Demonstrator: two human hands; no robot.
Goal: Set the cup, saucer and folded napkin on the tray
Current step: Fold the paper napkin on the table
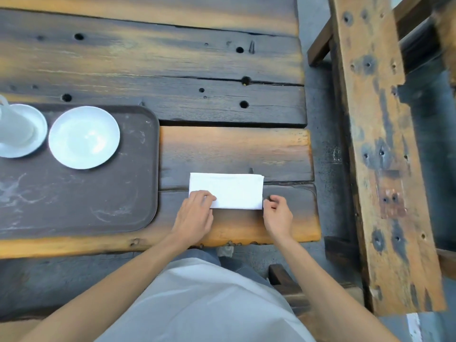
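A white folded napkin (233, 188) lies flat on the wooden table, to the right of the tray. My left hand (195, 213) rests its fingers on the napkin's lower left corner. My right hand (277, 213) pinches at the napkin's lower right corner. The dark brown tray (98, 208) lies at the left. On it stands an empty white saucer (84, 137). Further left a white cup (13, 127) stands on a second saucer (37, 141), cut off by the frame edge.
The table of dark, worn planks (172, 65) ends at the right near my right hand. A wooden bench (377, 156) runs along the far right, with grey floor between. My white garment fills the bottom middle.
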